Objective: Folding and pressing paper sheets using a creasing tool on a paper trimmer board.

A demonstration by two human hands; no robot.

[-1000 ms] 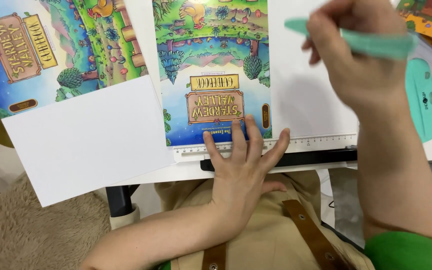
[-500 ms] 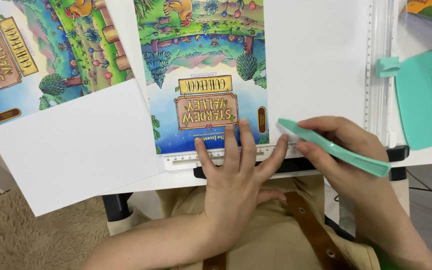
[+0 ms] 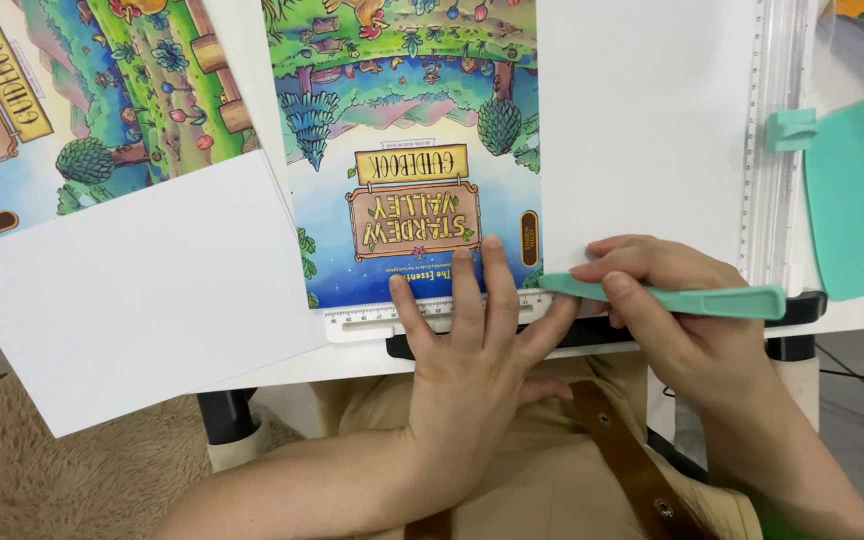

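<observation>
Mint-green plastic scoring tool [image 3: 677, 298], one item, head view: a slim flat stick held in the right hand [image 3: 687, 320], thumb and forefinger pinched round its middle and the other fingers curled beneath. Its long axis runs nearly level across the frame, left to right, with a slight downward lean toward the right; the tapered tip points left and meets the lower edge of the colourful printed sheet [image 3: 412, 160] where it borders the white sheet [image 3: 647, 120], while the blunt end sits out over the table edge [image 3: 292, 370]. I log the left hand [image 3: 477, 345] as flat and spread, fingers fairly wide, fingertips pressing down on the clear ruler [image 3: 432, 315] that lies along the print's bottom margin; it grips nothing. Step in hand, as I judge it: lining up the tip at the start of a crease or fold line beside the spine of the print, with the ruler pinned as a guide. I judge the next move calls for firm downward hold from the left hand and a steady draw of the tip along a straight edge. Whether the tip is already bearing on the paper or just above it I cannot quite tell from this angle. Also listed: a blank white card [image 3: 142, 290] overlapping a second print [image 3: 62, 110] at left, a paper trimmer rail [image 3: 777, 140] and a mint-green tray [image 3: 857, 195] at right.
</observation>
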